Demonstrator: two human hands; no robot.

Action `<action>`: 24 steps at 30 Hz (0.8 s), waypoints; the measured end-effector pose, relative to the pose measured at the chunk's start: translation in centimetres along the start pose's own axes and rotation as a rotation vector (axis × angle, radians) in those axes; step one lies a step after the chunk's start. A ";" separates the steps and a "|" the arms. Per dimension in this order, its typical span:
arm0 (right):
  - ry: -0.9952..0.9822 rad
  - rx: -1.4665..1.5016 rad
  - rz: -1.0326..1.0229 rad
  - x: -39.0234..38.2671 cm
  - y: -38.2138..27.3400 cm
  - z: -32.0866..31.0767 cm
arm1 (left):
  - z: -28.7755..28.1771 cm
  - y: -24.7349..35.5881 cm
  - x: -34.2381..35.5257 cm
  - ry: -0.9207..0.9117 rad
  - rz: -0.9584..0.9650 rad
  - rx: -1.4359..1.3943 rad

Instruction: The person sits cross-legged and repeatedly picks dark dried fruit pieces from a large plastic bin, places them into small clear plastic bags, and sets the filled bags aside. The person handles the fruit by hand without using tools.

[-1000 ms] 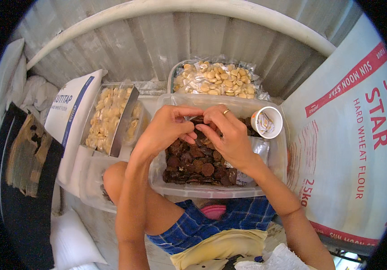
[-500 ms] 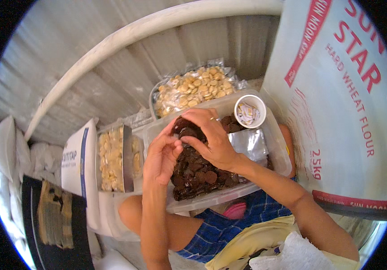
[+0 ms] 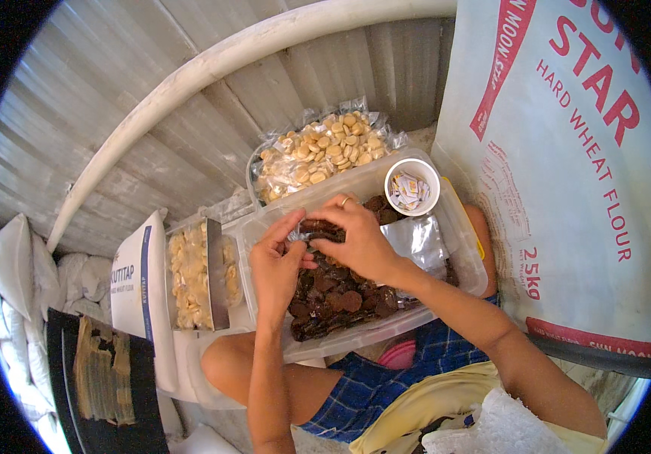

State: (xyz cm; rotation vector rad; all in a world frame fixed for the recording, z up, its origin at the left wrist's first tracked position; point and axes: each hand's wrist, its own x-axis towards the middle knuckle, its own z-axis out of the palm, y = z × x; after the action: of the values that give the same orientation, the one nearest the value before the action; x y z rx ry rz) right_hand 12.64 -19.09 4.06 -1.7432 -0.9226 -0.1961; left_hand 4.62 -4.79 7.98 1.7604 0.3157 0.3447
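Note:
Both hands are over a translucent plastic bin (image 3: 471, 283) at my lap. Between them is a small clear plastic pack of dark brown round cookies (image 3: 321, 228), lying roughly sideways. My left hand (image 3: 274, 261) pinches the pack's clear plastic end. My right hand (image 3: 356, 236), a ring on one finger, grips the cookies from the right. Beneath them, many dark cookies (image 3: 347, 300), some apparently in clear wrapping, fill the bin. A stack of shiny clear plastic bags (image 3: 421, 240) lies at the bin's right side. A white round tub (image 3: 412, 188) of small printed paper slips stands at its far right corner.
Behind the bin, a clear container holds bagged pale round cookies (image 3: 325, 147). Left of it, more pale cookies (image 3: 189, 276) sit beside a white sack (image 3: 138, 291) and a black panel (image 3: 106, 371). A tall flour sack (image 3: 560, 181) rises at right; a white pipe (image 3: 212, 64) crosses the corrugated wall.
The pack has tipped from more upright to nearly level. My left fingers have moved to its plastic end, and my right hand has lowered slightly. The whole view has shifted a little.

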 end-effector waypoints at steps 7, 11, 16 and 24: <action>-0.045 1.461 0.833 0.7 1.8 -1.3 | -0.9 0.6 0.5 0.189 0.224 0.588; -0.258 1.758 0.798 0.5 2.6 -0.7 | -1.8 1.1 0.4 0.239 0.213 0.744; -0.393 1.913 0.768 0.8 1.6 -1.1 | -2.9 0.1 0.5 0.222 0.230 0.687; -0.260 1.880 1.017 0.3 1.1 -0.1 | -1.4 -0.5 0.4 -0.010 0.318 0.795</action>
State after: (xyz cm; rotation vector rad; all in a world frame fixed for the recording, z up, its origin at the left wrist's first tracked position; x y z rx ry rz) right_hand 13.57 -19.17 3.44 -0.2103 -0.0012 1.2066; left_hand 4.45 -3.25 7.81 2.6063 0.1685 0.4759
